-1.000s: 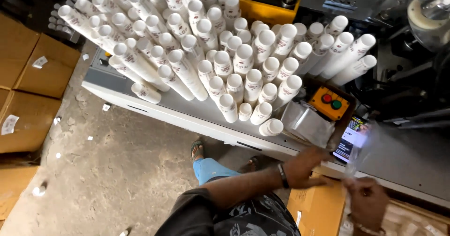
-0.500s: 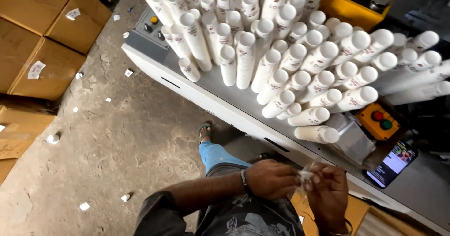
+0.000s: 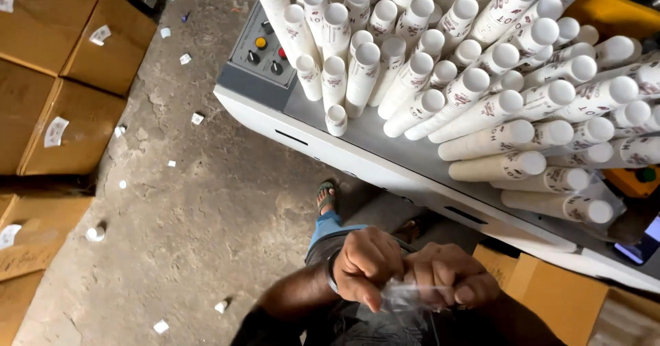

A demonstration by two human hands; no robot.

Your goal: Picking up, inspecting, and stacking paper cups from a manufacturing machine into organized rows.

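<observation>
Head view: both hands bunch a crumpled clear plastic bag.

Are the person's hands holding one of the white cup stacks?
No, the left hand and right hand pinch a clear plastic bag instead.

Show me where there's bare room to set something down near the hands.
Bare grey top lies between the control panel and the cup stacks. The concrete floor between the cartons and the machine is open, only littered. Rightward the stacks crowd the top. Both hands pinch a clear bag.
</observation>
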